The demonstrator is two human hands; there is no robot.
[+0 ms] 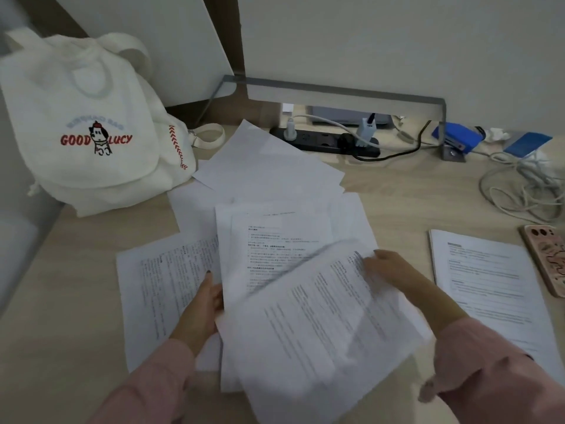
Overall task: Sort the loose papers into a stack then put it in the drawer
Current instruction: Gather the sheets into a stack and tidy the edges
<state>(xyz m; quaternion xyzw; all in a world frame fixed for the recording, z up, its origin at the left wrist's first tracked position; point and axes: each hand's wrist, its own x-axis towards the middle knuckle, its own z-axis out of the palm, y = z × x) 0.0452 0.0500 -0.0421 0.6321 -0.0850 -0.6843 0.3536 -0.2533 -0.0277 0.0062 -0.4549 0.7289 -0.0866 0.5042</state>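
Note:
Loose printed papers (pixel 275 179) lie fanned across the middle of the wooden desk (pixel 397 203). My right hand (pixel 394 270) grips the top right corner of a tilted, motion-blurred printed sheet (pixel 321 325) raised over the pile. My left hand (pixel 201 307) pinches the left edge of a text-covered sheet (pixel 269 255) beneath it. Another printed page (pixel 159 286) lies flat at the left. A separate neat stack of pages (pixel 489 286) rests at the right. No drawer is in view.
A white canvas backpack (pixel 91 130) stands at the back left. A black power strip (pixel 324 140) with plugs lies at the back, tangled cables (pixel 519 185) at the right. A pink-cased phone (pixel 547 258) lies beside the right stack. Blue items (pixel 458 137) sit by the wall.

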